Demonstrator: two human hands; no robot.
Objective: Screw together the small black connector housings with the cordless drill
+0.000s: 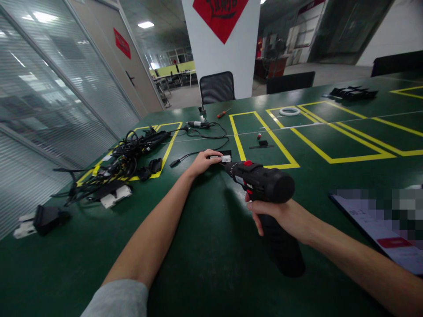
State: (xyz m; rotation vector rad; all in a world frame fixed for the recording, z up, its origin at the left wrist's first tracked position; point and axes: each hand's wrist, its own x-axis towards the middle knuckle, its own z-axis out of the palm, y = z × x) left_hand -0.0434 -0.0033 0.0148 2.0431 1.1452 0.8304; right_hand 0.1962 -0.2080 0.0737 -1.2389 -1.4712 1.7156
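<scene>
My right hand (269, 211) is wrapped round the grip of a black cordless drill (264, 178) with red details. The drill's chuck points left and away from me, its tip close to a small part (226, 158), white with black around it, on the green table. Whether the bit touches that part I cannot tell. My left hand (205, 162) grips the part's left end, its fingers closed over it. A black cable (190, 155) with a plug end lies just left of my left hand.
A tangled heap of black cables (132, 152) lies at left, with black and white parts (115, 196) in front. Farther back are a screwdriver (224, 113) and a white ring-shaped roll (290, 112). Yellow tape marks rectangles on the table (205, 264). A tablet-like panel (373, 229) lies at right.
</scene>
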